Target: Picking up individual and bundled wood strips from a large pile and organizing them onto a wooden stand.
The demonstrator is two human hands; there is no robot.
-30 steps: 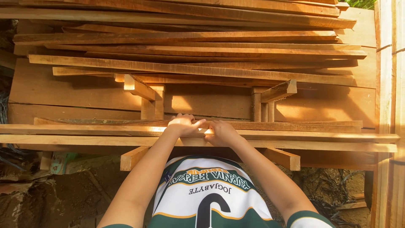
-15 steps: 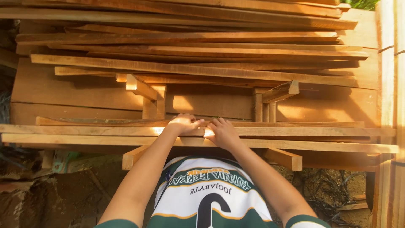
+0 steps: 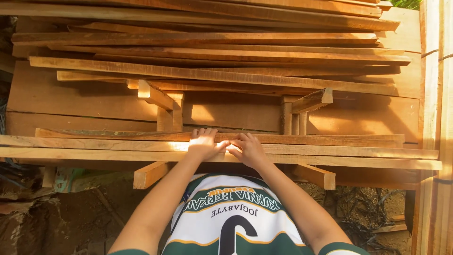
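Both my hands rest side by side on a stack of long thin wooden planks (image 3: 94, 144) lying crosswise in front of me. My left hand (image 3: 203, 144) lies palm down on the top plank, fingers reaching over its far edge. My right hand (image 3: 249, 148) sits right beside it, fingers spread and curled on the same plank. The thumbs nearly touch. Whether either hand grips the plank or only presses on it is not clear. My white and green jersey (image 3: 231, 222) fills the bottom centre.
The planks lie on short wooden cross supports (image 3: 151, 174), (image 3: 317, 175). Behind them rises a taller pile of long boards (image 3: 212, 52) on upright blocks (image 3: 167, 111), (image 3: 297, 115). Pale vertical boards (image 3: 434, 118) stand at the right. Dirt ground and debris (image 3: 56, 212) lie below left.
My hands have slid slightly apart and forward on the top plank; the view has shifted a little. The planks have not visibly moved.
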